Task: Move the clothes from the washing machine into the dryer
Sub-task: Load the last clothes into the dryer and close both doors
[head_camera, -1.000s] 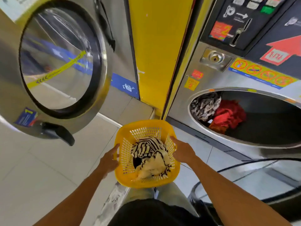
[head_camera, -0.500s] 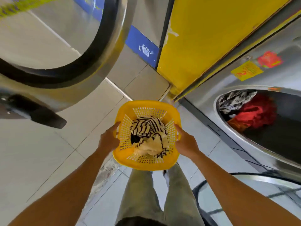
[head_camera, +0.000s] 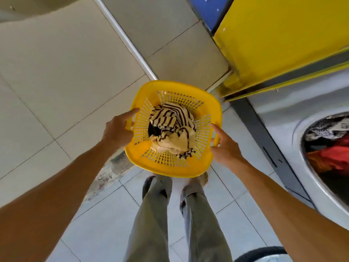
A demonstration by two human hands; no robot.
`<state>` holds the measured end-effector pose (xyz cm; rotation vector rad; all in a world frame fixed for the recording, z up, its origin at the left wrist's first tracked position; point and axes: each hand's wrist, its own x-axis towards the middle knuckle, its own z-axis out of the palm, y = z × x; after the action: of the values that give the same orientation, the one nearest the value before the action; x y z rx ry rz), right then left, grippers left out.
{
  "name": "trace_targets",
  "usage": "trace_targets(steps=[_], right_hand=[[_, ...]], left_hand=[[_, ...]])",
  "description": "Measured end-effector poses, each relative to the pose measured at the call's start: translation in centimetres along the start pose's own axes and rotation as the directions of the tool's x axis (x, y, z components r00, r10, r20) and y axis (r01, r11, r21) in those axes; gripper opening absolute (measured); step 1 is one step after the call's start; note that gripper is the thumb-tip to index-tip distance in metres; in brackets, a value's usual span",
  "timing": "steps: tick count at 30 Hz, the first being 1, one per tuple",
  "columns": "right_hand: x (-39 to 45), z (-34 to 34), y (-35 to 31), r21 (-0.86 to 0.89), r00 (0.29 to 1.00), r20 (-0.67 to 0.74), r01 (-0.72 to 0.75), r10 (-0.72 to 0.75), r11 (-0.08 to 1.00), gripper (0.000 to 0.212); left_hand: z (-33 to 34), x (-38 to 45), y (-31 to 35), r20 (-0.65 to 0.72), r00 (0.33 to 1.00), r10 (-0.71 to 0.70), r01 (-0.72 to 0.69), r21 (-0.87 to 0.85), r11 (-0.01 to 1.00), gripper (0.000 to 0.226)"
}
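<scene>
A yellow plastic laundry basket (head_camera: pixel 211 110) is low over the floor tiles, just in front of my feet. It holds a crumpled cream garment with dark stripes (head_camera: pixel 170 118). My left hand (head_camera: pixel 119 129) is on the basket's left handle with the index finger stretched along the rim. My right hand (head_camera: pixel 225 146) is at the right handle, thumb over it. At the right edge, the open drum of a steel machine (head_camera: pixel 279 118) shows red clothes (head_camera: pixel 332 156) and a black-and-white patterned garment (head_camera: pixel 324 129).
A yellow panel (head_camera: pixel 273 35) stands beside the machine at upper right. A metal floor strip (head_camera: pixel 128 42) runs diagonally across the tiles. The dark rim of an open round door (head_camera: pixel 260 251) shows at the bottom right. My legs in olive trousers (head_camera: pixel 154 214) stand below the basket.
My view has tilted down to the floor, and the open door at upper left has left the frame. The basket has gone lower, towards my feet. My index fingers have stretched out.
</scene>
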<state>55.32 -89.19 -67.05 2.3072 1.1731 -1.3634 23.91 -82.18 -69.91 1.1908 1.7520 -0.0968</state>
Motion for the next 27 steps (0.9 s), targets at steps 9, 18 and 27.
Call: trace_targets(steps=[9, 18, 27], right_hand=[[1.3, 2.3, 0.9, 0.01, 1.0, 0.027, 0.013, -0.013, 1.0, 0.077], [-0.5, -0.2, -4.4, -0.26, 0.823, -0.279, 0.431, -0.494, 0.864, 0.023], [10.8, 12.4, -4.2, -0.342, 0.974, 0.221, 0.132, -0.057, 0.93, 0.083]], left_hand=[[2.3, 0.7, -1.2, -0.111, 0.994, 0.019, -0.014, 0.047, 0.999, 0.089], [3.4, -2.5, 0.6, -0.459, 0.836, 0.3, -0.264, 0.142, 0.954, 0.038], [8.1, -3.2, 0.7, 0.112, 0.992, 0.049, -0.028, -0.182, 0.983, 0.034]])
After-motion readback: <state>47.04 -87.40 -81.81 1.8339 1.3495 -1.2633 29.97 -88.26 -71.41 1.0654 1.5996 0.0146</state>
